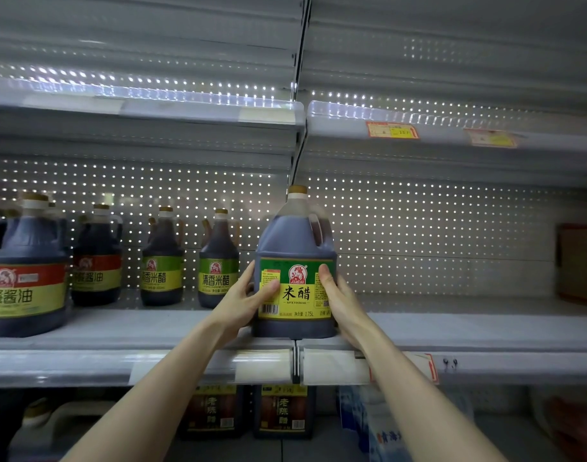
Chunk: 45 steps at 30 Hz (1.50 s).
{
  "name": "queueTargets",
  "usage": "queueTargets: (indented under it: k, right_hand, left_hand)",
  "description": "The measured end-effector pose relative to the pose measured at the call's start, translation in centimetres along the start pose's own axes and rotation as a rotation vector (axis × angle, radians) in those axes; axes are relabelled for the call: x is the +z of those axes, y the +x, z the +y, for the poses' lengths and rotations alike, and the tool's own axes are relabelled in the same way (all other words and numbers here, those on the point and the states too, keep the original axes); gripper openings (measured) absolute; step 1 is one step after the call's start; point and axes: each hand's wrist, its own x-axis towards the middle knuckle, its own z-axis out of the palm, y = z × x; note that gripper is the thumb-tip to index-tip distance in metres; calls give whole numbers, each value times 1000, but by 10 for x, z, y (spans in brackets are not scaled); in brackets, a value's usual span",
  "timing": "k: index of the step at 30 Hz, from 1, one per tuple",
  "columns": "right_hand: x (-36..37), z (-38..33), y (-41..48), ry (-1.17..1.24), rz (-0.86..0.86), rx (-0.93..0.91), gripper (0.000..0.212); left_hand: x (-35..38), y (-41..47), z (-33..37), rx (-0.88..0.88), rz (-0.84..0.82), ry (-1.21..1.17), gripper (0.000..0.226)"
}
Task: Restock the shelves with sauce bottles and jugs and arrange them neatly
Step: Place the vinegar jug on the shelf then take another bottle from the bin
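A large dark vinegar jug [295, 241] with a green and yellow label and a gold cap stands upright at the front of the middle shelf [468, 328], right at the seam between two shelf sections. My left hand [243, 300] holds its left side with the thumb across the label. My right hand [340, 301] grips its right side, thumb on the label front. Further left on the same shelf stand two smaller green-label vinegar bottles [218, 261] [162, 260] and two red-label soy sauce jugs [97, 258] [27, 271].
The upper shelf [418, 125] carries yellow price tags on its rail. A brown carton [580, 261] sits at the far right of the middle shelf. Below, two dark vinegar jugs [283, 411] and white packages [382, 428] stand on the lower level.
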Motion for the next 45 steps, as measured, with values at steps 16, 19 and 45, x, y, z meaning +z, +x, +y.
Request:
queueTargets:
  k: [16, 19, 45]
  right_hand:
    - [0, -2, -2, -21, -12, 11, 52]
    - [1, -2, -2, -25, -15, 11, 52]
    - [1, -3, -1, -33, 3, 13, 48]
  left_hand:
    - [0, -2, 2, -21, 14, -10, 46]
    - [0, -2, 1, -10, 15, -13, 43]
    - [-2, 2, -1, -31, 7, 2, 55]
